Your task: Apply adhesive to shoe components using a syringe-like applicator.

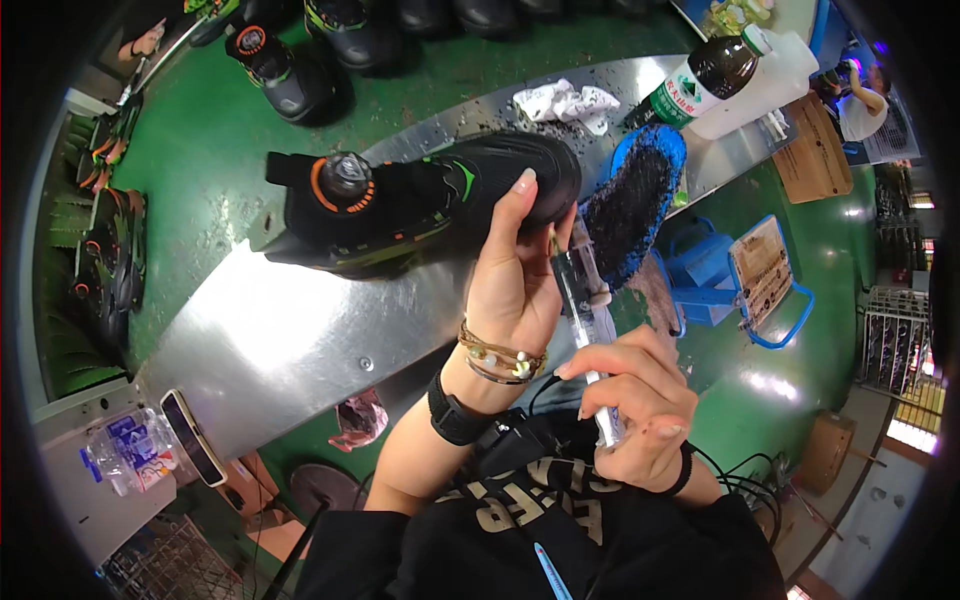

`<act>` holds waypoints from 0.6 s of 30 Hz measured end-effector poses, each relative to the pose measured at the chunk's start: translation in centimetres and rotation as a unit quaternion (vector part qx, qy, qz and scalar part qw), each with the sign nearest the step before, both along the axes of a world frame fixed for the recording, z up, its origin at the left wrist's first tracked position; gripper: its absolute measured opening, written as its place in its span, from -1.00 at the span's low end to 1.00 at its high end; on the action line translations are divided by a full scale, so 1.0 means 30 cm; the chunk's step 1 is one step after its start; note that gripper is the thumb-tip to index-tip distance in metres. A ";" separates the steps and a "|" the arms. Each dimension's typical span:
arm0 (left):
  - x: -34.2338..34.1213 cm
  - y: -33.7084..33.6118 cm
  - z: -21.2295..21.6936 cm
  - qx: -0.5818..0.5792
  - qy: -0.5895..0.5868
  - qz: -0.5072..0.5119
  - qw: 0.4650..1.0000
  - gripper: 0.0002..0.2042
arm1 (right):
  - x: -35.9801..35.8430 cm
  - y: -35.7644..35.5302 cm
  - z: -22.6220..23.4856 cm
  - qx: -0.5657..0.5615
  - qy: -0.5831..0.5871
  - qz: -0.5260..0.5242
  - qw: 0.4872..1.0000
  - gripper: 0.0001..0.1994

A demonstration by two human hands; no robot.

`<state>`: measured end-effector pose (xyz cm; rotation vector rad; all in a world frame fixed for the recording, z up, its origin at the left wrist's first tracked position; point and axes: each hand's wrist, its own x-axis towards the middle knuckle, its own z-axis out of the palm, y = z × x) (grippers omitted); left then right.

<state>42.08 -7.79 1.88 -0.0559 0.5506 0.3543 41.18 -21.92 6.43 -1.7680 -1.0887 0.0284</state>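
A black shoe (410, 205) with green and orange trim and a round dial at its ankle lies sideways above the metal bench. My left hand (515, 285) is closed round its toe, thumb on the upper; its other fingers are partly hidden. My right hand (640, 400) grips a clear syringe (580, 315) by its lower end. The syringe points up toward the shoe's toe, with dark stuff near its tip. Whether the tip touches the shoe, I cannot tell. Just right of the toe is a blue, sole-shaped piece (640, 190) coated in black crumbs.
The metal bench (290, 340) carries crumpled white tissue (567, 104), a dark bottle with a green label (700, 80) and a white jug (775, 85). More shoes (290, 80) stand beyond it. A phone (193, 438) lies lower left; a blue folding stool (765, 280) stands right. A person (862, 105) is at far right.
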 end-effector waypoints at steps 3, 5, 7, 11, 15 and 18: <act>-0.002 0.055 -0.005 -0.025 -0.021 -0.023 0.999 -0.71 | 0.009 -0.007 0.023 -0.004 -0.031 -0.052 0.998 -0.39; -0.038 0.145 -0.021 0.038 -0.019 -0.041 0.998 -0.72 | 0.043 -0.014 0.042 0.027 -0.063 -0.095 0.993 -0.38; -0.095 0.294 -0.056 0.117 -0.028 -0.040 0.992 -0.71 | 0.076 -0.020 0.056 0.043 -0.057 -0.135 0.988 -0.38; -0.279 0.860 -0.187 0.268 0.031 0.034 0.962 -0.57 | 0.117 0.005 0.026 0.073 0.030 -0.150 0.986 -0.35; -0.554 1.460 -0.357 0.334 0.149 0.234 0.901 -0.65 | 0.136 0.022 -0.010 0.065 0.063 -0.144 0.985 -0.35; -0.907 1.641 -0.449 0.588 0.552 0.114 0.580 -0.72 | 0.156 0.019 -0.029 0.054 0.055 -0.140 0.987 -0.36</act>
